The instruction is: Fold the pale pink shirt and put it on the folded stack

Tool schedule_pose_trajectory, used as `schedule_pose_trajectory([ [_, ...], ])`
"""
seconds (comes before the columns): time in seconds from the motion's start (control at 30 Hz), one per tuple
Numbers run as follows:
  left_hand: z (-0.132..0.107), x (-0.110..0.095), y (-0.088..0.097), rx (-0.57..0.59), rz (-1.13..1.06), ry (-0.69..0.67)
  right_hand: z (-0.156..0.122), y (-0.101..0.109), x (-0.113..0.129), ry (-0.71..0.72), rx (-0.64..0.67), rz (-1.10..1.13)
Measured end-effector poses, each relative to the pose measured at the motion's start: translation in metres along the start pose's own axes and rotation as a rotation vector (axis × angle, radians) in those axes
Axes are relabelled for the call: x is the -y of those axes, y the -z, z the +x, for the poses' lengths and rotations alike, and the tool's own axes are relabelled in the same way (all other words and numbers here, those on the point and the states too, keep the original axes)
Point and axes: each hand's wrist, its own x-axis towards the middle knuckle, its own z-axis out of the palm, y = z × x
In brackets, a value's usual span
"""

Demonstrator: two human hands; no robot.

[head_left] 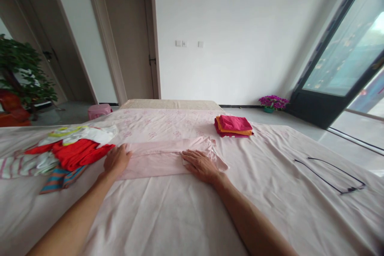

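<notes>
A pale pink garment [159,161] lies folded into a long strip across the cloth-covered surface, its loose, crumpled end to the right. At the strip's left end, my left hand [118,160] is closed on the fabric, fingers bent and thumb pointing right. My right hand [201,165] rests flat near the other end, fingers stretched over the cloth, palm down. Just left of my left hand is a heap of loose clothes, with a red garment [79,154], a white one with yellow trim [90,134] and a blue-and-brown striped piece [57,180].
A folded stack of red and orange clothes [234,126] sits beyond my right hand. Black-framed glasses [339,188] lie at the right on the pale pink sheet [270,208]. A pink stool [99,111] and purple flowers [273,103] stand on the floor behind.
</notes>
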Motion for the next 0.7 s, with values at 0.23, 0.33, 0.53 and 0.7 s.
schedule_pose_trajectory([
  [0.23,0.008,0.014,0.018,0.201,-0.099,0.104,0.000,-0.002,-0.002,0.011,-0.042,0.020],
  [0.33,0.013,0.019,0.023,0.257,-0.282,0.153,-0.001,-0.002,-0.002,0.015,-0.058,0.033],
  [0.53,0.013,0.020,0.022,0.230,-0.507,0.112,-0.001,-0.004,-0.004,0.020,-0.075,0.034],
  [0.7,0.014,0.011,0.030,0.209,-0.710,0.049,-0.001,-0.006,-0.006,0.030,-0.092,0.057],
])
